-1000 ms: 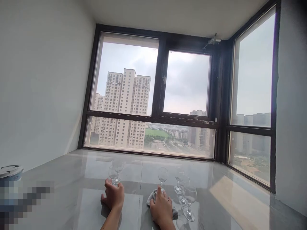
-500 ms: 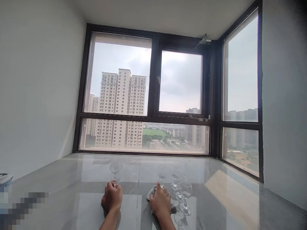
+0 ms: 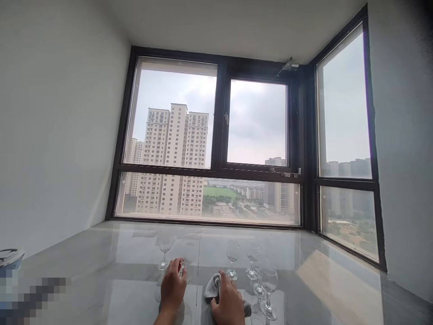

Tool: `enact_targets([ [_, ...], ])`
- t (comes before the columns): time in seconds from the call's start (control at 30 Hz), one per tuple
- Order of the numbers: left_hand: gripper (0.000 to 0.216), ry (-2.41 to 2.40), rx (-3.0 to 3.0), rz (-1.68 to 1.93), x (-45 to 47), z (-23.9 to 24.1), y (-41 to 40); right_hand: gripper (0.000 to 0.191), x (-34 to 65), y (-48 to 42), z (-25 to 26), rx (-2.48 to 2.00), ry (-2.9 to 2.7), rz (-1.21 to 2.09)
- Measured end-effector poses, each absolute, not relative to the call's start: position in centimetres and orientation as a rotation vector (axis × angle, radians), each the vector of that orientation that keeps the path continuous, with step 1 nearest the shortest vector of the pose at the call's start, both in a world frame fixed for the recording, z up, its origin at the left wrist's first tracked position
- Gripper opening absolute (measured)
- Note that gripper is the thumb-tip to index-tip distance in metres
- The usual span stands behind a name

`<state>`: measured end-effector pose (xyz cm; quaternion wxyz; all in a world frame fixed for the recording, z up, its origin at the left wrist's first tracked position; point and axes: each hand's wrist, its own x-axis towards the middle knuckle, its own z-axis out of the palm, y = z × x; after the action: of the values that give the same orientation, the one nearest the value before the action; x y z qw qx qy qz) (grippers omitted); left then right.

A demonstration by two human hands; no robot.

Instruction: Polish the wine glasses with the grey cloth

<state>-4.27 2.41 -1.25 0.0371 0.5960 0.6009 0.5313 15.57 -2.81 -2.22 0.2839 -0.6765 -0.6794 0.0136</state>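
Note:
My left hand [image 3: 173,285] is closed around the stem of a clear wine glass [image 3: 182,269], whose bowl is faint against the shiny surface. Another wine glass [image 3: 163,261] stands upright just behind and left of that hand. My right hand [image 3: 228,299] is closed over a crumpled grey-white cloth [image 3: 213,287] resting on the surface. Just beyond it stands a wine glass [image 3: 232,258]. To its right several more stand upright, among them a far wine glass [image 3: 252,262] and a near wine glass [image 3: 269,293].
The glossy grey tiled surface [image 3: 135,280] runs up to dark-framed windows [image 3: 216,171]. A white-rimmed blue container [image 3: 11,258] sits at the far left, beside a pixelated patch. Bright sunlight falls on the right side of the surface.
My left hand has moved right with its glass, away from the glass standing behind. My right hand has shifted slightly toward me with the cloth. The camera view has tilted up a little.

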Motion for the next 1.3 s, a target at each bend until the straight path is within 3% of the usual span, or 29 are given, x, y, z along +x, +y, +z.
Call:
enact_targets([
  [0.33, 0.036, 1.827, 2.122, 1.335, -3.3, -1.2, 1.8, 0.066, 15.8, -2.8, -2.8, -1.329, -1.731, 0.204],
  [0.67, 0.031, 1.656, 2.669, 0.922, -0.8, -0.5, 0.1, 0.039, 15.6, -2.1, -3.1, -0.968, -1.501, -0.022],
  [0.87, 0.032, 1.518, 2.621, 1.050, -1.1, -0.8, 0.3, 0.030, 16.4, -2.0, -2.8, -1.028, -1.373, -0.095],
  [1.3, 0.021, 1.408, 2.371, 1.152, -1.6, -0.8, 0.3, 0.040, 17.2, -1.6, -2.7, -1.190, -1.194, -0.110],
])
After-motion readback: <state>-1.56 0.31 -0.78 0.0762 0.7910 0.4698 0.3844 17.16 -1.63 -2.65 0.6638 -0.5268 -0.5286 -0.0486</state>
